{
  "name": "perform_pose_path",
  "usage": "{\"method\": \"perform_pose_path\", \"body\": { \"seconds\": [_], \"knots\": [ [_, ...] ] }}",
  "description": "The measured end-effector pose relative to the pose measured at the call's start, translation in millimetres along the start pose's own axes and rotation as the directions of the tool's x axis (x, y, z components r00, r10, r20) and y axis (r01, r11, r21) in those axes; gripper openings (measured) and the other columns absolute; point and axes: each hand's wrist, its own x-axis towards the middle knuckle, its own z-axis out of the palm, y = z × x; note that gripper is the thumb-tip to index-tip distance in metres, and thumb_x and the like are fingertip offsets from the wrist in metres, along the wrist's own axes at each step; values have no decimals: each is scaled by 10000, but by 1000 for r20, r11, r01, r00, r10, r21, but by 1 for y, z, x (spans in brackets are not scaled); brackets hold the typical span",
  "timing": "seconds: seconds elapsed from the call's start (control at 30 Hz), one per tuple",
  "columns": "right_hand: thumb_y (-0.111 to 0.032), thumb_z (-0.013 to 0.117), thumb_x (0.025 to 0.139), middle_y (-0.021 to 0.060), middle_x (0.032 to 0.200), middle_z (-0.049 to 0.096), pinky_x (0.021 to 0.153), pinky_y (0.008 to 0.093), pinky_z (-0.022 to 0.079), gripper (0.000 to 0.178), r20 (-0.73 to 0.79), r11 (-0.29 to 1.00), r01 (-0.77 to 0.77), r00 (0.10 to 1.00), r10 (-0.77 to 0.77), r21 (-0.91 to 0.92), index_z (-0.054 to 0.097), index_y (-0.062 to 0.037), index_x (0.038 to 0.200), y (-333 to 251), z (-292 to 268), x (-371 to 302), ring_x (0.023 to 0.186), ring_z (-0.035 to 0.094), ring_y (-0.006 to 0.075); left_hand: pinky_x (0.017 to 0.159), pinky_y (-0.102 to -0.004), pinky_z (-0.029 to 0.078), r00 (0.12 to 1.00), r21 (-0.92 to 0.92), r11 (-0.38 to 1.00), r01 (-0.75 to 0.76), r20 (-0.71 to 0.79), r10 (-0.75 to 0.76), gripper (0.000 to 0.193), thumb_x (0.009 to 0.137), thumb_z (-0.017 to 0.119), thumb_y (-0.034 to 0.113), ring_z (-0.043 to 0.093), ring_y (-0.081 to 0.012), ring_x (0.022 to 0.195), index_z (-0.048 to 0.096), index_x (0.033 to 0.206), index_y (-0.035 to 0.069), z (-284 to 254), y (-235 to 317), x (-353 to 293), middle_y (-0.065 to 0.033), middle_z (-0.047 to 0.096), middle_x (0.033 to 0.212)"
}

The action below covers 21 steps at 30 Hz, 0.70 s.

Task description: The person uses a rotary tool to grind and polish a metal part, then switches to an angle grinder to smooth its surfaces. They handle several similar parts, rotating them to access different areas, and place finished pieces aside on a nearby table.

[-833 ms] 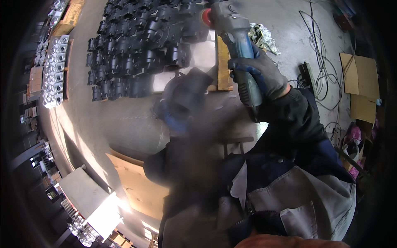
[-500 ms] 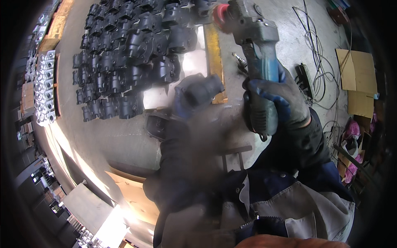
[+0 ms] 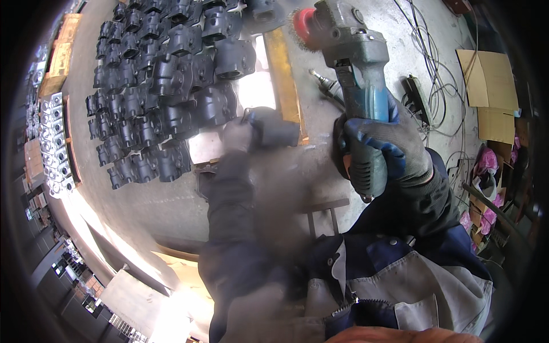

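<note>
Concrete floor (image 3: 171, 211): grey, dusty, sunlit at lower left, serving as the open work and storage surface. Block of dark cast housings (image 3: 160, 86): many like pieces packed close in rows on the floor at upper left, touching one another, apparently grouped so that one can be drawn off the near edge at a time. Flat cardboard sheets (image 3: 486, 80): lying at the right rim, well apart from the castings. Row of bright metal parts (image 3: 51, 143): lined up at the far left edge, kept separate from the dark ones. Yellow bar (image 3: 286, 80): laid along the right side of the casting block, like a border between stock and working space. Loose cables (image 3: 429, 57): trailing over the floor at upper right. Angle grinder (image 3: 357, 86): grey and blue body, red wire cup brush at its head; held upright and clear of everything, brush pointing away from the body. Single dark casting (image 3: 274, 127): just beside the yellow bar, at the near corner of the block, blurred. Right hand (image 3: 389, 151): blue-and-grey glove, fingers wrapped fully round the grinder's handle. Left hand (image 3: 237, 136): gloved, blurred by motion, at the single casting and seemingly touching it; whether it is clasped on it cannot be told.
</note>
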Motion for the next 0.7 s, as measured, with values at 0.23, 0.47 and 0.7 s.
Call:
{"method": "perform_pose_path", "body": {
  "seconds": [0.23, 0.47, 0.7],
  "knots": [
    [-63, 790, 854, 68, 996, 696, 758, 345, 572, 540, 43, 1000, 13, 999, -12, -24, 585, -4, 1349, 10, -8, -3, 842, 698, 171, 1047, -402, 517, 965, 94, 978, -185, -173, 199, 875, 933, 731, 561, 548, -291, 1378, 425, 1559, 30, 2, 63, -77, -202, 544, 1521],
    [-95, 825, 824, 63, 975, 684, 727, 321, 564, 584, 33, 999, 44, 998, -44, 4, 591, -2, 1351, 10, -2, -6, 805, 686, 151, 1217, -588, 316, 986, 796, 592, 126, -166, 12, 1108, 836, 705, 619, 363, -451, 1471, 204, 1694, 126, 59, 107, -99, -243, 306, 1614],
    [-180, 837, 823, 60, 975, 681, 764, 322, 571, 586, 87, 976, 164, 985, -152, -145, 607, 6, 1328, 11, -15, -5, 848, 691, 156, 1225, -597, 328, 991, 757, 647, 96, -132, 6, 1348, 672, 895, 635, 324, -486, 1489, 191, 1720, 162, 21, 103, -98, -266, 294, 1583]
  ]
}}
